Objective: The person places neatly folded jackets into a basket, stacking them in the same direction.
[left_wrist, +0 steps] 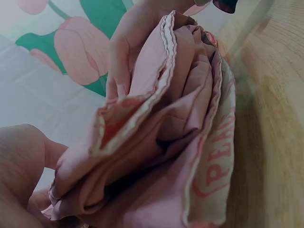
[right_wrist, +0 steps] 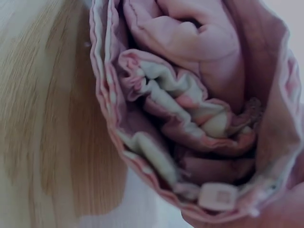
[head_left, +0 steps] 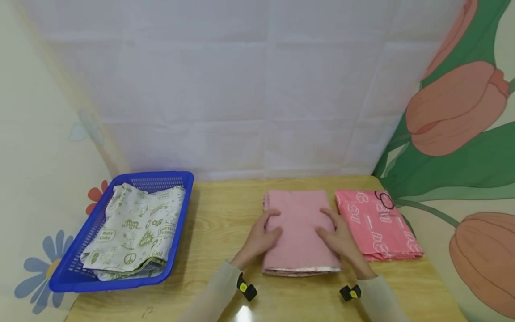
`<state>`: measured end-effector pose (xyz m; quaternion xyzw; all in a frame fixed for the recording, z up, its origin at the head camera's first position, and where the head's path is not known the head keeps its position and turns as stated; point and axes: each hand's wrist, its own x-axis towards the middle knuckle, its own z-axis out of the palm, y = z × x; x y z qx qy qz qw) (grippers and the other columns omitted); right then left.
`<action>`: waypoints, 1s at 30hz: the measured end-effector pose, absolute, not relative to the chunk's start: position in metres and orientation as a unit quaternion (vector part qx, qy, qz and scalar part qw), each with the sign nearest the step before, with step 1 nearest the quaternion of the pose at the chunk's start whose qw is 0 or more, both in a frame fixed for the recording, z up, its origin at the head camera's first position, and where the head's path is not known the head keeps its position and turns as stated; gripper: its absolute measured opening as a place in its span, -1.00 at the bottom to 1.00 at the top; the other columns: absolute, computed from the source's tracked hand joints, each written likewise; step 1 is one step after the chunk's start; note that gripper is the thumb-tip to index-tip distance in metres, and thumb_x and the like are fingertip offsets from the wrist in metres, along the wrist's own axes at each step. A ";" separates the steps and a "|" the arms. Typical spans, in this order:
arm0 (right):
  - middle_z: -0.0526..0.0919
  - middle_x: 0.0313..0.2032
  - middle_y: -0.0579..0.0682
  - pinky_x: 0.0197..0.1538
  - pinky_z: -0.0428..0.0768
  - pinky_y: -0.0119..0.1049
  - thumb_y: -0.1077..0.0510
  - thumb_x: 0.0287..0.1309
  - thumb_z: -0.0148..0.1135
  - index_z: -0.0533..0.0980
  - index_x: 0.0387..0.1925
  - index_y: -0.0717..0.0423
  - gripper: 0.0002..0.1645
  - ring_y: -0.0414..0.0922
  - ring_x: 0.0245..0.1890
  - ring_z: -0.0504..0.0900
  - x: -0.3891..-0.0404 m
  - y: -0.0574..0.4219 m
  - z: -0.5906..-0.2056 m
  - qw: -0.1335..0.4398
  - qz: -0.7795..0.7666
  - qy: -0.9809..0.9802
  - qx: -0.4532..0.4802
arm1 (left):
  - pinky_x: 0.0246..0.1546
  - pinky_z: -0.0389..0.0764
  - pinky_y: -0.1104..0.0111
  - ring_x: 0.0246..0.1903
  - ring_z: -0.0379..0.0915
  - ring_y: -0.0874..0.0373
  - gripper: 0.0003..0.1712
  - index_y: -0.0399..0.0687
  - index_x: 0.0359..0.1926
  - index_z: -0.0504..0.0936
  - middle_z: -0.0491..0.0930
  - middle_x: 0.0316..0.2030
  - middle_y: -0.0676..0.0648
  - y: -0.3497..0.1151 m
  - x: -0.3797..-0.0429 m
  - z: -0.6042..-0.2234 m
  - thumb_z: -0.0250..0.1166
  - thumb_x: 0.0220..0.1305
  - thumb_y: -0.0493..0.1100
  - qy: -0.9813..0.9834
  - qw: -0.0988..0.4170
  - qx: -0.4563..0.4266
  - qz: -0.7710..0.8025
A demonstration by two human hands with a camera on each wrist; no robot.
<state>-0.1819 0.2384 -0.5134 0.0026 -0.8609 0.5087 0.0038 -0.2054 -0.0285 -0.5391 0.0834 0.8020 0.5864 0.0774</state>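
A thick folded pink cloth point(head_left: 301, 228) lies between both hands on the wooden table. Its layered edge, with a pale inner side printed in pink letters, faces the left wrist view. My left hand point(head_left: 259, 237) grips its left side, thumb and index finger on the top face. On the opposite side, my right hand point(head_left: 339, 235) holds it the same way. The cloth hides the other fingers in the head view. In the right wrist view, the folded pink cloth point(right_wrist: 199, 38) has rolled layers tucked inside and a small white label point(right_wrist: 217, 196).
At left stands a blue plastic basket point(head_left: 177, 250) with a folded white cloth point(head_left: 137, 228) printed in green. A folded bright pink cloth point(head_left: 378, 223) with white figures lies at the table's right side. A white sheet point(head_left: 241, 89) hangs behind the wooden table point(head_left: 217, 214).
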 end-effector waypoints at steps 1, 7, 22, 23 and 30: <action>0.27 0.58 0.34 0.62 0.11 0.30 0.23 0.39 0.34 0.34 0.55 0.13 -0.24 0.29 0.62 0.16 -0.181 0.237 -0.513 -0.003 0.511 -0.860 0.003 | 0.39 0.46 -0.22 0.37 0.44 -0.20 -0.48 0.19 0.35 0.55 0.49 0.42 -0.28 -0.031 -0.204 -0.539 0.34 0.40 -0.14 0.802 0.074 0.084 0.586; 0.19 0.63 0.26 0.40 0.50 0.24 0.17 0.45 0.31 0.31 0.58 0.00 -0.25 0.30 0.52 0.34 -0.173 0.233 -0.512 -0.042 0.514 -0.857 -0.012 | 0.31 0.55 -0.13 0.29 0.51 -0.16 -0.49 0.10 0.33 0.57 0.55 0.36 -0.29 -0.043 -0.195 -0.537 0.35 0.38 -0.18 0.803 0.064 0.103 0.583; 0.23 0.58 0.30 -0.05 0.77 -0.10 0.25 0.38 0.34 0.36 0.55 0.02 -0.24 0.35 0.21 0.64 -0.176 0.215 -0.503 -0.037 0.553 -0.832 0.010 | 0.02 0.71 0.09 0.06 0.63 -0.09 -0.50 0.18 0.36 0.58 0.51 0.38 -0.31 -0.071 -0.194 -0.516 0.34 0.45 -0.16 0.795 0.067 0.090 0.596; 0.23 0.58 0.30 -0.06 0.77 -0.10 0.25 0.37 0.35 0.36 0.55 0.02 -0.23 0.36 0.21 0.65 -0.176 0.214 -0.502 -0.036 0.555 -0.831 0.010 | 0.07 0.69 0.05 0.10 0.61 -0.10 -0.50 0.18 0.35 0.59 0.51 0.39 -0.29 -0.072 -0.194 -0.514 0.34 0.44 -0.15 0.798 0.061 0.091 0.592; 0.23 0.56 0.30 -0.07 0.76 -0.14 0.24 0.42 0.31 0.33 0.57 0.05 -0.24 0.35 0.21 0.65 -0.175 0.202 -0.492 -0.046 0.571 -0.819 0.027 | 0.31 0.53 -0.13 0.28 0.50 -0.12 -0.50 0.20 0.31 0.63 0.52 0.42 -0.20 -0.083 -0.193 -0.501 0.37 0.38 -0.17 0.808 0.029 0.086 0.582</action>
